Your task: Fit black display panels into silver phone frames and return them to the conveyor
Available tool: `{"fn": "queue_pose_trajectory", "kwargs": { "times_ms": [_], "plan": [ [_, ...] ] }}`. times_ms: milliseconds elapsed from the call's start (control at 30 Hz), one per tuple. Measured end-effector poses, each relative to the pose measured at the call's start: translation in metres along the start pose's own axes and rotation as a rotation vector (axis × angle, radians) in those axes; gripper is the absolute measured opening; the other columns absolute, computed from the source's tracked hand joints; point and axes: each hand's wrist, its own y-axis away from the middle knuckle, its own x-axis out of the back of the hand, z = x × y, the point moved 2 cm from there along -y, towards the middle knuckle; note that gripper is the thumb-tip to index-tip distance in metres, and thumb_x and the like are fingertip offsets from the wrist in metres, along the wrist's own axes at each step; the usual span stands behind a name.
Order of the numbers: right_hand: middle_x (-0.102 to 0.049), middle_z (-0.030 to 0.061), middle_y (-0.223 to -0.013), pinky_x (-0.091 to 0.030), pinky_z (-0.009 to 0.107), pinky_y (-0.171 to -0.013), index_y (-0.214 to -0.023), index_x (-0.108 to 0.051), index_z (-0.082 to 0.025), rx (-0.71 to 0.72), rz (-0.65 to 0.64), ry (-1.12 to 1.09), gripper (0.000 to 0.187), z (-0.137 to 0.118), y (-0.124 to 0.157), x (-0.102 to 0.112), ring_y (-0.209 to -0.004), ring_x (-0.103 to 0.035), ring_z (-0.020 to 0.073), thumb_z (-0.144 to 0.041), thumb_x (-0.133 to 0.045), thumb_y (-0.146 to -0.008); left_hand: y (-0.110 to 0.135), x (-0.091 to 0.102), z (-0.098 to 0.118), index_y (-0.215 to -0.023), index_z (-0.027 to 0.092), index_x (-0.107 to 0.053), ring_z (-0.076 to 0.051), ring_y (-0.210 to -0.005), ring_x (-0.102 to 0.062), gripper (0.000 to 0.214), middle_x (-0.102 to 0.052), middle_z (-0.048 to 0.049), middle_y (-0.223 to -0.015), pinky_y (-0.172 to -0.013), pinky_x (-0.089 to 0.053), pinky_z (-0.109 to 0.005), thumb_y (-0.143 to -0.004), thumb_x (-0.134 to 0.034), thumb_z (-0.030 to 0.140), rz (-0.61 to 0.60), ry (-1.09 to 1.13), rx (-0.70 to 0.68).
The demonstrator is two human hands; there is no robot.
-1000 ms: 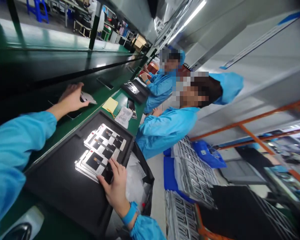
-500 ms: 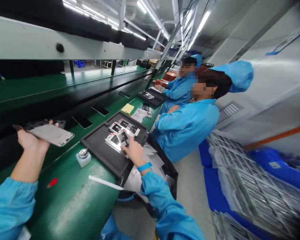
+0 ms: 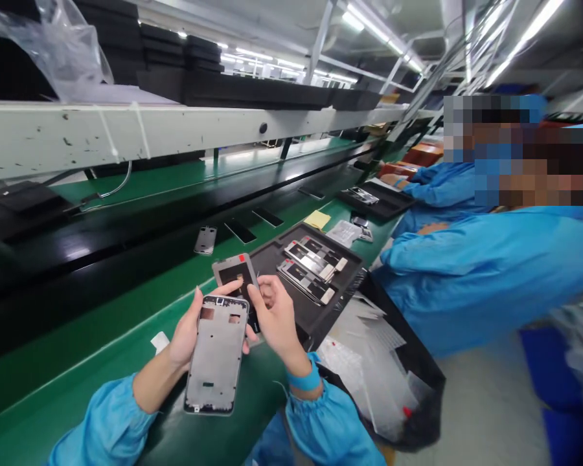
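Observation:
My left hand (image 3: 183, 336) is closed around a silver phone frame (image 3: 214, 362), a thin plate with small cutouts near its top, held upright facing me. Behind it, partly hidden, is a phone screen assembly (image 3: 227, 269) with a dark centre and a red tab at its upper edge. My right hand (image 3: 279, 317) pinches that screen along its right side, while a left finger lies across its face. Just beyond, a black tray (image 3: 298, 239) bears several similar screen assemblies (image 3: 307, 279).
Dark phone screens (image 3: 240, 230) and a silver phone frame (image 3: 205, 239) lie along the conveyor edge. A yellow pad (image 3: 317, 219) is behind the tray. On the right, a black bin (image 3: 427, 401) contains clear plastic sheets. Two co-workers in blue coats (image 3: 442, 278) sit farther right.
My right hand has lifted a screen from the tray and brought it left. My left hand has moved in with the frame, beside the right. A frame now lies on the conveyor. The view has swung left.

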Motion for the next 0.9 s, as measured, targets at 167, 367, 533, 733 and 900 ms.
{"fn": "queue_pose_trajectory", "kwargs": {
  "times_ms": [167, 367, 533, 733, 900],
  "plan": [
    [-0.079, 0.0133, -0.127, -0.067, 0.039, -0.095, -0.125, -0.073, -0.022, 0.176, 0.061, -0.044, 0.041, -0.019, -0.01, -0.031, -0.112, -0.079, 0.0258, -0.057, -0.06, -0.11, 0.005, 0.019, 0.006, -0.173, 0.018, -0.043, -0.03, -0.094, -0.082, 0.103, -0.083, -0.0194, -0.118, -0.08, -0.065, -0.038, -0.099, -0.05, 0.089, 0.153, -0.393, -0.218],
    [-0.08, 0.0133, -0.131, -0.066, 0.04, -0.106, -0.128, -0.071, -0.021, 0.2, 0.135, -0.224, 0.036, -0.036, -0.023, -0.058, -0.123, -0.078, 0.0244, -0.051, -0.067, -0.108, 0.001, 0.037, 0.007, -0.17, 0.025, -0.052, -0.04, -0.169, -0.032, 0.07, -0.035, -0.0142, -0.182, -0.131, -0.045, -0.058, -0.114, -0.042, 0.066, 0.182, -0.912, -0.593],
    [-0.081, 0.0124, -0.126, -0.066, 0.043, -0.107, -0.122, -0.065, -0.022, 0.187, 0.188, -0.297, 0.032, -0.046, -0.025, -0.069, -0.122, -0.078, 0.0247, -0.047, -0.074, -0.104, 0.001, 0.04, 0.005, -0.179, 0.036, -0.03, -0.038, -0.17, -0.033, 0.065, -0.026, -0.0139, -0.185, -0.129, -0.048, -0.06, -0.117, -0.042, 0.053, 0.064, -1.06, -0.717],
    [-0.08, 0.0106, -0.124, -0.065, 0.045, -0.108, -0.113, -0.062, -0.024, 0.16, 0.167, -0.316, 0.033, -0.041, -0.03, -0.072, -0.119, -0.079, 0.0252, -0.05, -0.077, -0.102, 0.005, 0.036, 0.01, -0.182, 0.039, -0.017, -0.038, -0.172, -0.027, 0.069, -0.022, -0.0141, -0.186, -0.137, -0.033, -0.065, -0.118, -0.042, 0.049, 0.068, -1.182, -0.775],
    [-0.074, 0.0044, -0.102, -0.064, 0.039, -0.099, -0.096, -0.061, -0.025, 0.228, 0.124, -0.275, 0.039, -0.04, -0.04, -0.066, -0.101, -0.076, 0.0208, -0.062, -0.071, -0.104, 0.004, 0.035, 0.014, -0.182, 0.032, -0.018, -0.036, -0.171, -0.03, 0.072, -0.027, -0.0175, -0.184, -0.138, -0.034, -0.056, -0.117, -0.044, 0.049, 0.027, -1.273, -0.805]
  ]
}}
